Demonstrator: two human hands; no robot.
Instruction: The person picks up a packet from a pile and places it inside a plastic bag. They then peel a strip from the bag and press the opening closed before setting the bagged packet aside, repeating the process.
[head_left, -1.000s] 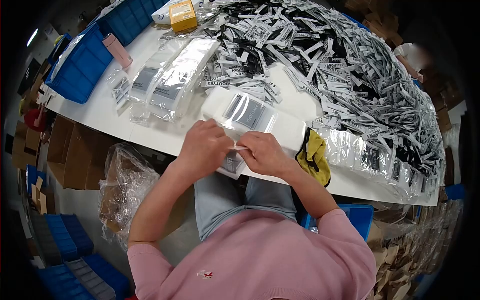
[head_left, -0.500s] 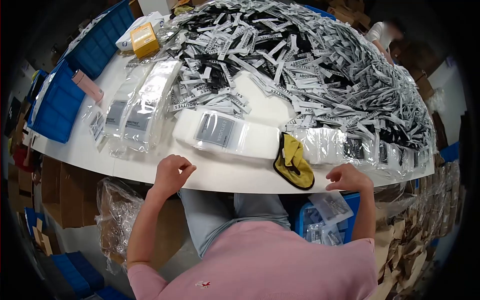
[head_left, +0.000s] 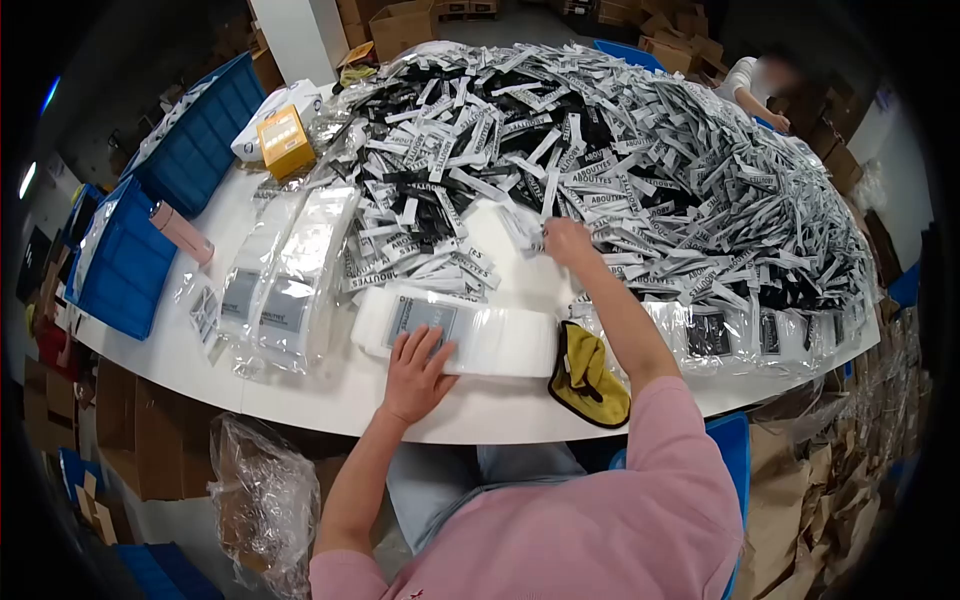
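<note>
My left hand (head_left: 418,375) lies with spread fingers on the near side of a stack of clear plastic bags (head_left: 500,342), whose top bag has a grey printed label. My right hand (head_left: 568,242) reaches past the stack to the inner edge of a big heap of slim printed packets (head_left: 610,180). Its fingers are curled together against the packets there. Whether one is pinched between them is hidden. A yellow cloth with dark edging (head_left: 590,375) rests at the stack's right end, below my right forearm.
More bag stacks (head_left: 300,270) lie to the left, and a row of bagged bundles (head_left: 710,330) to the right. Blue bins (head_left: 125,260), a pink bottle (head_left: 182,232) and a yellow box (head_left: 285,142) stand at the left. Another person (head_left: 755,88) is behind the heap.
Both hands have left the table's front edge. My left hand has come down onto the bag stack, and my right has stretched forward to the packets. The view has tilted up.
</note>
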